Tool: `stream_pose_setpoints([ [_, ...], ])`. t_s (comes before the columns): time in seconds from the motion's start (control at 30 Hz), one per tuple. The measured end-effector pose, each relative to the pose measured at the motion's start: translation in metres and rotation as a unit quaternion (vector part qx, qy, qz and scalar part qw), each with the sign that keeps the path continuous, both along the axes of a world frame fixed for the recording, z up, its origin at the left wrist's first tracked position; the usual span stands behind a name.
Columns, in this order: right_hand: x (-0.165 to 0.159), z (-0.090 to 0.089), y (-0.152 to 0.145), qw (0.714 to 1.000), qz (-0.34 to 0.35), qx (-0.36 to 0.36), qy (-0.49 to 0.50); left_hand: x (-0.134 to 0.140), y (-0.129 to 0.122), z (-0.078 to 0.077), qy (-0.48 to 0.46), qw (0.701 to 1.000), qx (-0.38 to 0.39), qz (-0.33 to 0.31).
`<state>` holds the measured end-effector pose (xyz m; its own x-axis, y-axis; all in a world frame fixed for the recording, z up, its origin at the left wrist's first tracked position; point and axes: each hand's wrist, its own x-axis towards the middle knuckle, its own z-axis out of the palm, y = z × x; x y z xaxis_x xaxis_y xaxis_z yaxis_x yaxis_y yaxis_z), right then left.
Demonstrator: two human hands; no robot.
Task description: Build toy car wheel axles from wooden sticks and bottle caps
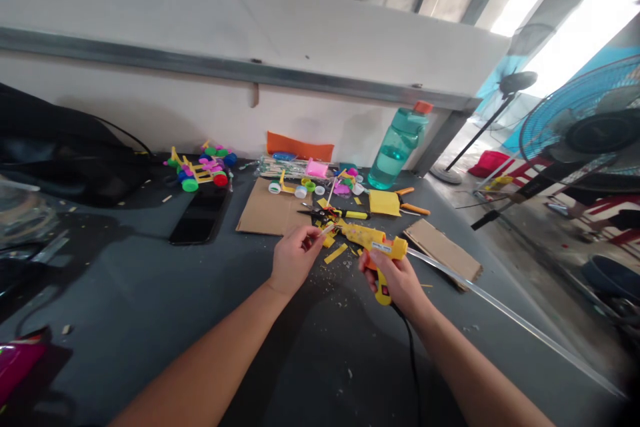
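Note:
My right hand (393, 273) is wrapped round the handle of a yellow hot glue gun (367, 237), its nozzle pointing left. A long clear glue stick (493, 301) runs out of the gun's back end. My left hand (297, 255) pinches a small pale stick (327, 229), whose end is close to the nozzle; I cannot tell whether they touch. Yellow scraps (336, 253) lie under the nozzle. Just beyond are dark scissors (320, 213), a yellow-handled cutter (354, 215) and a piece of cardboard (275, 208).
Small wheeled models (200, 170) stand at the back left behind a black phone (200, 217). A teal water bottle (399, 148) is at the back right, near orange-handled pliers (413, 208). Another cardboard piece (443, 252) lies at right. A fan (590, 133) stands beyond the table.

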<state>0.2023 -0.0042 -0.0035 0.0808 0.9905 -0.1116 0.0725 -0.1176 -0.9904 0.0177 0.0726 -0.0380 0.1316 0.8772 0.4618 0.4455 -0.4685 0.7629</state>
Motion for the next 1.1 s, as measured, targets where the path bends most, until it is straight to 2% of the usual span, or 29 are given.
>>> stream_pose_setpoints([
  [0.33, 0.001, -0.002, 0.002, 1.0, 0.003, 0.002, -0.01, 0.0, 0.0, -0.001, -0.003, 1.0, 0.0, 0.002],
  [0.7, -0.004, 0.008, 0.003, 1.0, -0.01, -0.001, -0.025, 0.001, -0.001, 0.0, -0.003, 1.0, 0.011, 0.003],
  [1.1, -0.001, 0.002, 0.003, 1.0, -0.012, -0.005, -0.028, 0.0, 0.0, 0.0, 0.001, 1.0, 0.006, 0.006],
])
